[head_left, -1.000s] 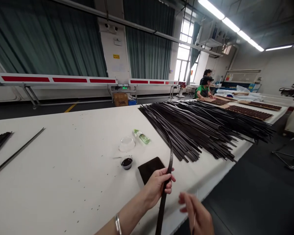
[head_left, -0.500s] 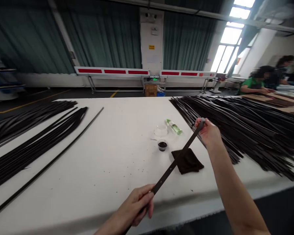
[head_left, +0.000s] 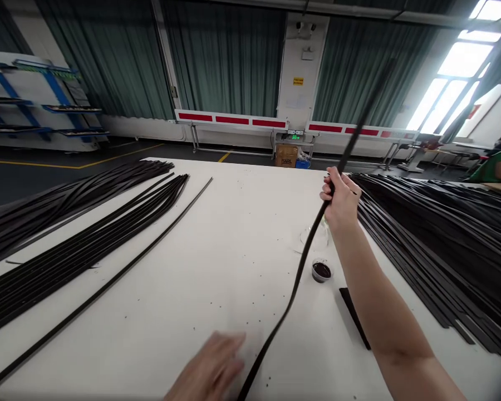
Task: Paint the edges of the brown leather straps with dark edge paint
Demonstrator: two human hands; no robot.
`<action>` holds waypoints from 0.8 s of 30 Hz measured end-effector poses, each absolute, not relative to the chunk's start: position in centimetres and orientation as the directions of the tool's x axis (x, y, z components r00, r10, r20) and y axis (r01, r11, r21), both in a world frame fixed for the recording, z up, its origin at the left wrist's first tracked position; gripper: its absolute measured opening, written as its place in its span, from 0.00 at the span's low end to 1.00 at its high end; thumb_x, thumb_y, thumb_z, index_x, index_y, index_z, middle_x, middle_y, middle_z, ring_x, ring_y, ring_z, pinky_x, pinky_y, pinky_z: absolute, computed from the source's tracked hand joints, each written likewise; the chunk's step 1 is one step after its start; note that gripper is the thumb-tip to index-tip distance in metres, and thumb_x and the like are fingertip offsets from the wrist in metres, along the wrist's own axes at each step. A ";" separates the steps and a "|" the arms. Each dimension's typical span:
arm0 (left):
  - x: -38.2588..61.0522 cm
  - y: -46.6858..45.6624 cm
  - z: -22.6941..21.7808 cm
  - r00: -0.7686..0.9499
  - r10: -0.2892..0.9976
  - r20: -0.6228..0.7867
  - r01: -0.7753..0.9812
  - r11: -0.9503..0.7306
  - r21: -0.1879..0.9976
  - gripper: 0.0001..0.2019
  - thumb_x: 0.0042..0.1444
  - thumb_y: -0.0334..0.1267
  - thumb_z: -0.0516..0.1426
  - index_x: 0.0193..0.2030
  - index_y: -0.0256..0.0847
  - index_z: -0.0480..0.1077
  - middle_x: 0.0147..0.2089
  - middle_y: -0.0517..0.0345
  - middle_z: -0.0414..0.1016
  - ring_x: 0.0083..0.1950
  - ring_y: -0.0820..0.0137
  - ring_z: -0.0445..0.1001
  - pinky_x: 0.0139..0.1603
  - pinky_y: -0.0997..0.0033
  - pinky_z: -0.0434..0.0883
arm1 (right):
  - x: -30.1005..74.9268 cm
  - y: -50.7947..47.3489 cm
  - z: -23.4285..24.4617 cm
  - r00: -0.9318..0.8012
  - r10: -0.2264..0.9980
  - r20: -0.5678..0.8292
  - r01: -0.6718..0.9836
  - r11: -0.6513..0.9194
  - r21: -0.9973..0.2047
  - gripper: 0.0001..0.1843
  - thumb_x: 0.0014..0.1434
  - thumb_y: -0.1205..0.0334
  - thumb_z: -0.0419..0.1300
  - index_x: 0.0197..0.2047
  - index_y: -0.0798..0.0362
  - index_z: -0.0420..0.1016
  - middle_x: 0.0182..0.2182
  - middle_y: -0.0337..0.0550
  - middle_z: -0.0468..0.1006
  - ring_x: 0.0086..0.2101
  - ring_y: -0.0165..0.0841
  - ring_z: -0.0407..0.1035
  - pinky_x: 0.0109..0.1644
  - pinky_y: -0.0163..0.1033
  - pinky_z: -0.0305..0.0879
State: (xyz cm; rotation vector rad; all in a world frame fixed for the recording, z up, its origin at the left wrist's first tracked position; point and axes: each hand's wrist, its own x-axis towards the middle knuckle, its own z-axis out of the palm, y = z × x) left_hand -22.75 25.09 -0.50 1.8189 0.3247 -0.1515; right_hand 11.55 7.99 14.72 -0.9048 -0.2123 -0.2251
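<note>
My right hand (head_left: 343, 200) is closed around a dark belt strap (head_left: 303, 262), lifted above the white table. One end rises past my fist toward the curtains; the other curves down and leaves the bottom of the view. Blurred by motion, my left hand (head_left: 211, 365) is low over the table, left of the strap and apart from it, fingers stretched out and holding nothing. A small clear cup (head_left: 321, 271) of dark liquid stands near my right forearm. Partly behind that forearm lies a folded dark cloth (head_left: 354, 317). A clear lid-like piece (head_left: 313, 236) sits behind the cup.
Many dark straps (head_left: 438, 250) cover the right side of the white table (head_left: 250, 245). Bundled straps (head_left: 108, 234) and one single strap (head_left: 137, 259) lie on the left. Small dark specks dot the surface. At the far right edge is a person's green sleeve (head_left: 495, 167).
My left hand has let go of the strap. My right hand has raised it, so one end now points upward. The view has turned left, and the green packet is now almost hidden.
</note>
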 end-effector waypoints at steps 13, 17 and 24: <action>-10.8 22.1 0.9 0.938 -0.215 -0.273 0.342 0.444 0.828 0.16 0.60 0.40 0.60 0.51 0.33 0.75 0.51 0.40 0.76 0.44 0.61 0.77 0.56 0.51 0.71 | 17.9 14.5 10.3 0.993 0.062 0.100 0.084 0.227 -0.970 0.11 0.68 0.59 0.58 0.38 0.59 0.71 0.27 0.34 0.71 0.21 0.22 0.64 0.22 0.27 0.63; -9.7 22.7 0.0 0.901 -0.270 -0.339 0.433 0.514 0.741 0.15 0.58 0.39 0.62 0.50 0.34 0.76 0.46 0.44 0.76 0.39 0.66 0.75 0.51 0.57 0.73 | 18.9 13.1 8.5 0.987 0.129 0.097 0.090 0.059 -0.994 0.11 0.65 0.59 0.61 0.35 0.59 0.72 0.27 0.35 0.72 0.24 0.24 0.67 0.28 0.30 0.67; -8.0 22.4 -2.3 0.848 -0.239 -0.472 0.512 0.596 0.618 0.15 0.58 0.43 0.63 0.48 0.35 0.76 0.37 0.55 0.72 0.31 0.77 0.69 0.34 0.76 0.69 | 10.2 2.4 4.6 0.958 0.120 0.260 0.270 -0.078 -0.960 0.15 0.64 0.51 0.60 0.30 0.51 0.77 0.28 0.39 0.71 0.29 0.28 0.65 0.27 0.29 0.60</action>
